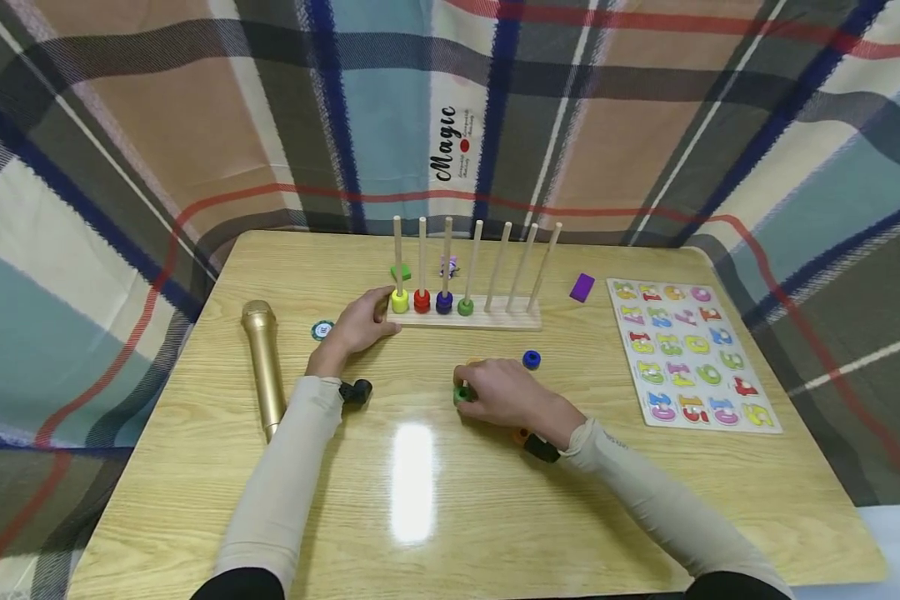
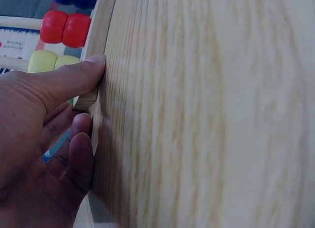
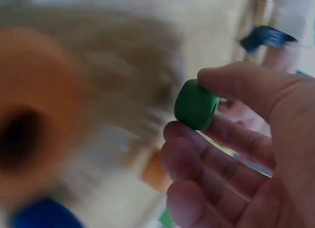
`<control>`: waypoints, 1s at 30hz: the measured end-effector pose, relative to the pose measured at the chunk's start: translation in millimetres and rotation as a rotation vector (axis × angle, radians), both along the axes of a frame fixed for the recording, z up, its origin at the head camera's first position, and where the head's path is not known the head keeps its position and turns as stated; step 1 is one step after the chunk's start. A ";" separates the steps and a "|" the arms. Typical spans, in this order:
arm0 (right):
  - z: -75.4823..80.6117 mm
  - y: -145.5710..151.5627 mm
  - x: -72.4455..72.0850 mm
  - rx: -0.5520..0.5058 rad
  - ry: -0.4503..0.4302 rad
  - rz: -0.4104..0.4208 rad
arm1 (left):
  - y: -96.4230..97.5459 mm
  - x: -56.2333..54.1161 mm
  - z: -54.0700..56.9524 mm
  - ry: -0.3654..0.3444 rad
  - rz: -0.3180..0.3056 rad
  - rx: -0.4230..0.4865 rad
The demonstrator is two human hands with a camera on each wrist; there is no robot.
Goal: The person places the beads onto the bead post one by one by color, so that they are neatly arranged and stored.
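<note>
So far, four of the seven pegs on the wooden rack (image 1: 501, 318) have beads. The yellow beads (image 1: 400, 302), red beads (image 1: 422, 302) and dark blue beads (image 1: 444, 302) sit two to a peg, so those three pegs look done. The fourth peg seems to have just one small green ring (image 1: 466, 307), so it looks one short. The last three pegs are bare.

The left hand (image 1: 362, 323) grips the left end of the rack, with its thumb on the front edge and its fingers curled behind. The right hand (image 1: 506, 392) pinches a loose green bead (image 3: 195, 106) between thumb and finger, in front of the rack and well apart from the pegs.

A loose blue bead (image 1: 531, 360) lies on the table (image 1: 330, 517) near the right hand, and orange beads (image 3: 44, 65) lie close by too. These seem to be left over for later. How many more the hand hides, nobody can tell.
</note>
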State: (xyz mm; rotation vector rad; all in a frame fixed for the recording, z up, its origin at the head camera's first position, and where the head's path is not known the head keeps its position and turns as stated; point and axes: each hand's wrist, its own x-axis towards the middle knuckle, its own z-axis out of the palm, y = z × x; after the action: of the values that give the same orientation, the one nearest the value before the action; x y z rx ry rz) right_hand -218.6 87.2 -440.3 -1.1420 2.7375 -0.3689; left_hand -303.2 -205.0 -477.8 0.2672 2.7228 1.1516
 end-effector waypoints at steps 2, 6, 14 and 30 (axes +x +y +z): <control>11.2 -1.8 -4.0 -0.040 -0.017 -0.026 | 0.1 0.3 -0.6 -0.005 0.004 0.003; 49.7 -1.1 -25.3 -0.190 0.041 -0.117 | -0.8 0.7 -0.2 -0.008 0.011 0.002; 112.3 -0.2 -74.3 -0.476 0.332 -0.298 | -1.7 1.3 -0.4 -0.001 0.012 0.001; 118.6 -7.4 -91.9 -0.343 0.291 -0.441 | 1.4 1.9 3.3 -0.002 -0.004 0.008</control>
State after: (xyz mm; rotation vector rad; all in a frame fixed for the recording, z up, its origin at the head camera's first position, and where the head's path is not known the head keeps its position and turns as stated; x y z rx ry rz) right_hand -310.5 79.8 -321.7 -0.6782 3.2751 -0.8105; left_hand -301.3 -203.6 -474.5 0.2720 2.7157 1.1617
